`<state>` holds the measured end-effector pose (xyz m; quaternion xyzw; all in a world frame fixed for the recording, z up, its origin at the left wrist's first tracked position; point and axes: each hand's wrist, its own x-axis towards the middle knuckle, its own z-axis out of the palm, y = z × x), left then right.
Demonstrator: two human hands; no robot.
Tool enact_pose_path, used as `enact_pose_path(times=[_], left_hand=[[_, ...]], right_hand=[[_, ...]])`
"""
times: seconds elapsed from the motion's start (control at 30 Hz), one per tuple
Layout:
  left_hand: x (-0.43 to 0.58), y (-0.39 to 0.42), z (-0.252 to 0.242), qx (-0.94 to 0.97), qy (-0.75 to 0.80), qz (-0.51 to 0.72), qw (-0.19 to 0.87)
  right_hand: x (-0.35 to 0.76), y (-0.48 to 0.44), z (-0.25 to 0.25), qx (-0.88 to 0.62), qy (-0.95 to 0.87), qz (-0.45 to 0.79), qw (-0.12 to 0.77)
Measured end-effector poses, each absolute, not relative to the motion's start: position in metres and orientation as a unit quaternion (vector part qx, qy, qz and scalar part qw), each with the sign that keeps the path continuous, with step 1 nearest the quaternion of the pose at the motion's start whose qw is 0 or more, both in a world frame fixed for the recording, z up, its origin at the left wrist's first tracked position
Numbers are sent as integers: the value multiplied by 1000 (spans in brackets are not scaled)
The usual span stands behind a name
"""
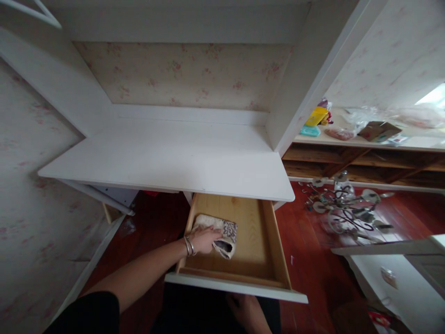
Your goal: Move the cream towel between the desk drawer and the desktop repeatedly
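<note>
My left hand point(203, 240) presses on a folded cream cloth point(227, 228) with a dark pattern, its fingers laid over the cloth and gripping it. The cloth lies against the left part of a pulled-out wooden drawer point(255, 232), and its folded end gapes toward the drawer front. Two metal bangles circle my left wrist. Below the white drawer front point(236, 288), my right hand point(247, 313) rests near my dark clothing. Its fingertips are partly hidden by shadow and the drawer front, so their closure is unclear.
Above the drawer is a white desk point(167, 153) with an upright hutch. On the red floor to the right lies a chandelier point(351, 208) near a white cabinet point(392, 278). A long shelf point(347, 157) behind holds a yellow container point(315, 116), a cardboard box point(378, 131) and plastic bags.
</note>
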<state>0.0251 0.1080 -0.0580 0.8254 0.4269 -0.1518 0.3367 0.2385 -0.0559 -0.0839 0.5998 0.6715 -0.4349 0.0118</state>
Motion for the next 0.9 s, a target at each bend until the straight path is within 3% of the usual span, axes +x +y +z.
enact_pose_path(times=[0.27,0.67,0.9], left_hand=[[27,186,-68,842,476,-87,238],[51,212,-76,807,509,-130,271],[117,206,-95,827,475,-121,275]], right_hand=[[234,-58,-71,618,660,-428,-8],[233,-60,-87,596,710,-369,60],[234,-60,-98,598,708,-369,70]])
